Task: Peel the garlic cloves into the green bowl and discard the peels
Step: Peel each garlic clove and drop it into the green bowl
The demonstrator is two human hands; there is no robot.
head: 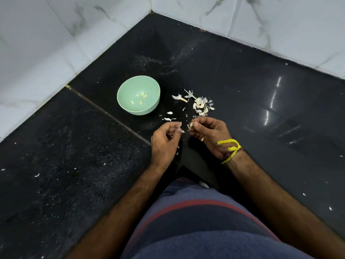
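Striped blue cloth (pixel 196 221) fills the bottom of the view, and both forearms reach out over it to the black worktop (pixel 261 100). Right hand (pixel 209 133) has its thumb and curled fingers clamped round a garlic clove (pixel 191 125), held up off the surface so the skin can be worked free from the tip. That clove looks to lie with its long axis roughly crosswise, one end poking left toward the other hand, though most of it is hidden by the thumb. Left hand (pixel 165 141) pinches a scrap of papery peel (pixel 179 128) between its fingertips, just beside the clove, apparently pulling it away. Green bowl (pixel 138 95) sits beyond and left of the hands, close enough for an easy drop, and it holds a few peeled cloves (pixel 141 99) lying at mixed angles. Unpeeled stock waits in a heap (pixel 200 105) right of the bowl, tangled with stalks and skins. Loose peels (pixel 169 118) litter the worktop between bowl and hands, not yet discarded
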